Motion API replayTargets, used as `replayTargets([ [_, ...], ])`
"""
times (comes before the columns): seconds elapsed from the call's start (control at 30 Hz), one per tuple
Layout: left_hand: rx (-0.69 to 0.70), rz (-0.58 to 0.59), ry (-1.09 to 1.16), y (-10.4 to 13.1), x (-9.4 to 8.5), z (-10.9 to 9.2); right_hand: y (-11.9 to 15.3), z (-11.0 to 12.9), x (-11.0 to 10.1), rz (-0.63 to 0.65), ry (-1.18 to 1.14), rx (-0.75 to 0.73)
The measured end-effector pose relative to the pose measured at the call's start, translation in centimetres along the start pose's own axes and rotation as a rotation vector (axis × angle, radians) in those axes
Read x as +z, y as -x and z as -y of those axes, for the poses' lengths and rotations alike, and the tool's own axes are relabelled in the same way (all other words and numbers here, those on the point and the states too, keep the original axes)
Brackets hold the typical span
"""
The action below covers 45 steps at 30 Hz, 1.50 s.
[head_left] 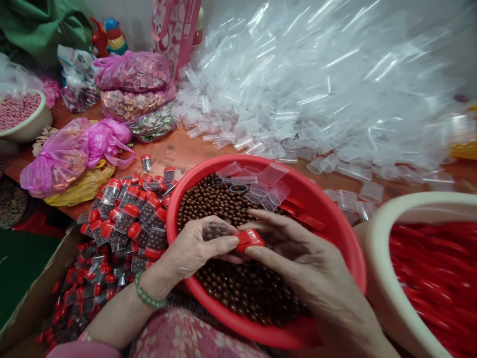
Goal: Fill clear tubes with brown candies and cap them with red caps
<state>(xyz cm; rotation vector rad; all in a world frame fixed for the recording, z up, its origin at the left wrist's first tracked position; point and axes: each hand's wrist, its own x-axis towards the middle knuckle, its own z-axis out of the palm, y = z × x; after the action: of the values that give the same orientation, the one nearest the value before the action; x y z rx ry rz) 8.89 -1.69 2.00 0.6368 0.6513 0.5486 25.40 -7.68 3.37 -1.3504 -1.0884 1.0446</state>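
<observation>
My left hand [188,251], with a green bead bracelet at the wrist, grips a small clear plastic tube [215,230] that has dark brown balls inside. Thumb and fingers of my right hand [313,263] pinch a red cap [250,240] at the tube's right end; my left thumb touches the cap too. Whether the cap is fully seated, I cannot tell. Both hands are above a red basin [268,334] of brown balls [238,293]. Several empty clear tubes [274,174] and a few red caps [311,222] lie on the balls at the far side.
Filled, red-capped tubes [126,216] are heaped at left, down into a cardboard box [37,291]. A large pile of empty tubes [316,89] covers the table's back. At right stands a white tub [380,238] of red caps [436,278]. Pink bags [134,74] sit back left.
</observation>
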Motion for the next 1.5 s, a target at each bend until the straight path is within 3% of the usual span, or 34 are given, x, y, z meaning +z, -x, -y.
replayTargets([
  [0.1, 0.034, -0.045, -0.085, 0.2, 0.4, -0.2, 0.4, -0.7, 1.3, -0.105, -0.117, -0.006],
  [0.23, 0.062, -0.038, -0.15, 0.4, 0.6, -0.3, 1.2, -0.6, 2.8, -0.21, 0.045, -0.054],
  [0.37, 0.052, 0.131, -0.215, 1.3, 0.1, -1.0, 2.1, -0.1, 3.0, -0.372, 0.207, -0.177],
  [0.47, 0.079, 0.22, -0.304, 1.8, -0.2, -1.6, 2.5, 0.1, 2.4, -0.45, 0.21, -0.144],
  [0.6, 0.111, 0.182, -0.438, 1.7, -0.6, -1.8, 2.4, 0.6, 1.8, -0.343, 0.171, -0.085],
  [0.8, -0.025, 0.245, -0.418, 1.6, -0.8, -1.8, 1.7, 1.4, 1.4, -0.228, 0.325, -0.231],
  [0.93, 0.063, 0.19, -0.51, 1.7, -0.7, -2.0, 1.4, 1.6, 1.6, -0.217, 0.177, -0.182],
  [1.1, 0.129, 0.15, -0.588, 1.5, -0.7, -1.9, 1.2, 2.2, 2.3, -0.257, 0.181, -0.216],
  [1.3, 0.141, 0.157, -0.603, 1.2, -1.1, -1.2, 0.8, 2.4, 2.8, -0.179, 0.264, -0.327],
  [1.5, 0.162, 0.215, -0.589, 1.0, -1.3, -1.0, 0.2, 1.7, 2.3, 0.019, 0.359, -0.458],
])
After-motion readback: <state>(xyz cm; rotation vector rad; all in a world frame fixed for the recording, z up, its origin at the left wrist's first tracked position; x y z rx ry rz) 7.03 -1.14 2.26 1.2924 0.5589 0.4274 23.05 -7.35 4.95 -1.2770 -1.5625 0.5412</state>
